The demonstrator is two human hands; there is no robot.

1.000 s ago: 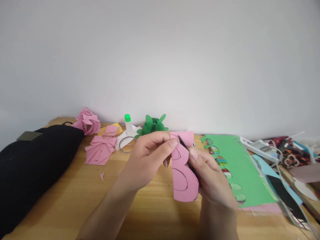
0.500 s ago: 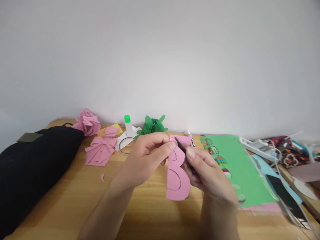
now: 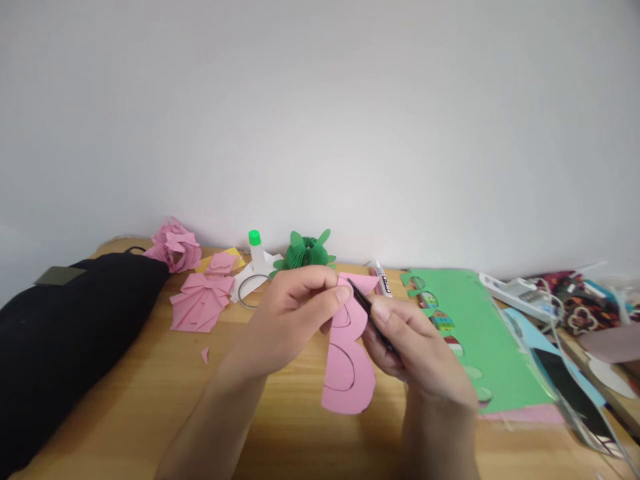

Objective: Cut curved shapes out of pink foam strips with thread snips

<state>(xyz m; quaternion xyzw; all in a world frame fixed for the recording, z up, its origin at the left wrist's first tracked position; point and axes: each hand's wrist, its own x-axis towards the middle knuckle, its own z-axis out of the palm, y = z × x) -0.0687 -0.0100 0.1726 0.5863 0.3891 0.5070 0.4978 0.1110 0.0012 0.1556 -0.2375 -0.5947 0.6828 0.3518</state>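
Pinched near its top left edge, a pink paper piece (image 3: 360, 377) with scalloped outer edge and drawn black curves hangs from my left hand (image 3: 295, 313). My right hand (image 3: 413, 340) is closed around dark scissors (image 3: 365, 303), whose blades lie across the paper's upper part, close to my left fingertips. Above the blades, a flap of the same pink paper sticks out to the right. The scissors' handles are mostly hidden by my right fingers.
Behind my hands stand a green folded-paper figure (image 3: 309, 253) and a glue stick (image 3: 255, 248). Pink folded-paper pieces (image 3: 203, 303) lie left, beside a black bag (image 3: 75, 333). A glue tube (image 3: 382, 280), green sheet (image 3: 480, 333), power strip (image 3: 520, 297) and phone (image 3: 575, 393) lie right.
The paper's lower end has swung down and left, and the flap above the blades has tipped. The scissors have shifted slightly left, uncovering more of the glue tube.
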